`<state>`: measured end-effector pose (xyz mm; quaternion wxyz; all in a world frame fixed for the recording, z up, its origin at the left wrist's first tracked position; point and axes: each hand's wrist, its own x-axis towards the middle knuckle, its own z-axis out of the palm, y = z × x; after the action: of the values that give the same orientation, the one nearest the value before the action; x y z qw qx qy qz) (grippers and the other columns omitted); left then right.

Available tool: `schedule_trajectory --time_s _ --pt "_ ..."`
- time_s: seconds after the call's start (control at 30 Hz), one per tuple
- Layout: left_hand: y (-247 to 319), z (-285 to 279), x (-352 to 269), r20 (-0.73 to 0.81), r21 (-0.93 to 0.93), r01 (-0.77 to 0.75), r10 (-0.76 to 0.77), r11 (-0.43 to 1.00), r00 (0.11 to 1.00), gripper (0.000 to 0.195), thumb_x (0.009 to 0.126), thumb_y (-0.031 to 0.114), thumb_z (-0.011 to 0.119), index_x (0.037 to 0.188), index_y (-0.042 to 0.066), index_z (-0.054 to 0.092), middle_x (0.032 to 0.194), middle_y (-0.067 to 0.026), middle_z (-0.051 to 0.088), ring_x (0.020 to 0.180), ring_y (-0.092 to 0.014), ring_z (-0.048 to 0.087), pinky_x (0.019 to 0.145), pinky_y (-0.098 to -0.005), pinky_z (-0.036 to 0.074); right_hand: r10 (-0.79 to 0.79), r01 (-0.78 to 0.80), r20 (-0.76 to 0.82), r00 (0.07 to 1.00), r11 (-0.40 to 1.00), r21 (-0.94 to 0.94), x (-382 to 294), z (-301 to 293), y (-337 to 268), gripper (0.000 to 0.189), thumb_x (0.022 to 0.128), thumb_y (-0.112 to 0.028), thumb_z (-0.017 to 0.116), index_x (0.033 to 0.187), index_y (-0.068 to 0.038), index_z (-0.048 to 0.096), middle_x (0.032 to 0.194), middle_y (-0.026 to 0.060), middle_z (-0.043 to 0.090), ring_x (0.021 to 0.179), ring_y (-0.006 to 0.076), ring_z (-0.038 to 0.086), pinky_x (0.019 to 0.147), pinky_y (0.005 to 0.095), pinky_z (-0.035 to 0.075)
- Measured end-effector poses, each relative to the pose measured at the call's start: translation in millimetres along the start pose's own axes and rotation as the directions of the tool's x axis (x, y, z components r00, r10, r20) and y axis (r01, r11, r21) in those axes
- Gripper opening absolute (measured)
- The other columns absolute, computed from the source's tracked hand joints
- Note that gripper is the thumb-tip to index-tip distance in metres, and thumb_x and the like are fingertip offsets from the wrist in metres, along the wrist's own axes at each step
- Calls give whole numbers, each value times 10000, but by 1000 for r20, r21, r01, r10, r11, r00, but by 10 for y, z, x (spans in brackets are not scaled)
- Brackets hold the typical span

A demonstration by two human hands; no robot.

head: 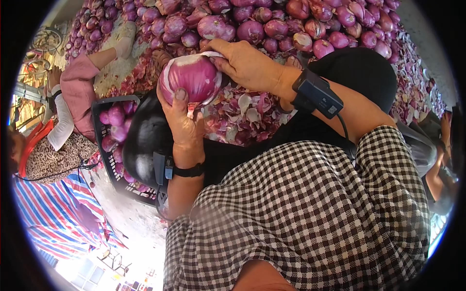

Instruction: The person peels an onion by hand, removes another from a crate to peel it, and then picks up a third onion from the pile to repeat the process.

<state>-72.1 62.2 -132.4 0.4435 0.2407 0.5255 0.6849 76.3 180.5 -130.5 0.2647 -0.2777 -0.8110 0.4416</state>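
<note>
A large purple-red onion (193,78) rests in my left hand (184,116), with the thumb pressed on its near side. White edges of torn skin curve around its sides, and a small reddish flap hangs below it. At the onion's upper right, my right hand (242,63) pinches a pale strip of onion skin (209,54) between thumb and fingers. Whether those fingers also hold a small tool is hidden. Below the hands, loose onion peels (247,112) are heaped on the floor between my legs.
A heap of red onions (276,29) spreads ahead. A black plastic crate (105,163) with onions stands at my left, beside my knee. Farther left sits a person (78,83) in pink trousers; another person (435,174) is at the right rim. Peels (415,80) lie along the right.
</note>
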Motion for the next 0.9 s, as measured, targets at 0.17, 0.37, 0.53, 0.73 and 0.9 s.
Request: schedule_trajectory --time_s 0.17,0.37,0.53,0.73,0.9 --pt "16 -20 -15 42 0 0 0 1000 999 737 813 276 659 1404 38 286 1337 -149 417 1188 -271 483 1002 -401 423 34 -32 -118 992 999 16 46 -23 103 255 897 -98 566 1134 -5 584 927 220 650 872 341 652 761 350 500" --pt "36 -176 34 220 -271 177 -118 946 968 725 768 319 684 1364 41 379 1322 -149 465 1187 -292 499 1025 -478 411 141 -119 -79 987 965 235 107 -81 148 249 929 -118 546 1135 10 599 893 113 694 792 152 647 706 289 503" --pt "-3 -337 77 178 -558 301 -243 773 954 765 704 376 742 1329 41 455 1307 -156 509 1200 -336 495 1050 -530 380 364 -319 44 930 744 587 155 -91 164 271 957 -160 521 1170 -4 583 881 45 675 720 71 611 604 197 472" --pt "94 -316 48 268 -529 237 -104 815 958 898 692 517 713 1383 43 392 1366 -191 446 1216 -389 466 1043 -570 363 380 -365 14 925 877 312 218 -322 173 386 937 -218 559 1261 -12 517 993 102 662 879 194 641 773 267 502" --pt "212 -277 62 92 -323 152 -128 934 987 860 715 557 675 1362 51 417 1352 -170 461 1208 -356 481 1013 -541 411 86 -153 261 961 956 249 203 -382 -192 617 855 -358 667 1322 -9 466 1167 156 603 1155 232 540 966 305 430"
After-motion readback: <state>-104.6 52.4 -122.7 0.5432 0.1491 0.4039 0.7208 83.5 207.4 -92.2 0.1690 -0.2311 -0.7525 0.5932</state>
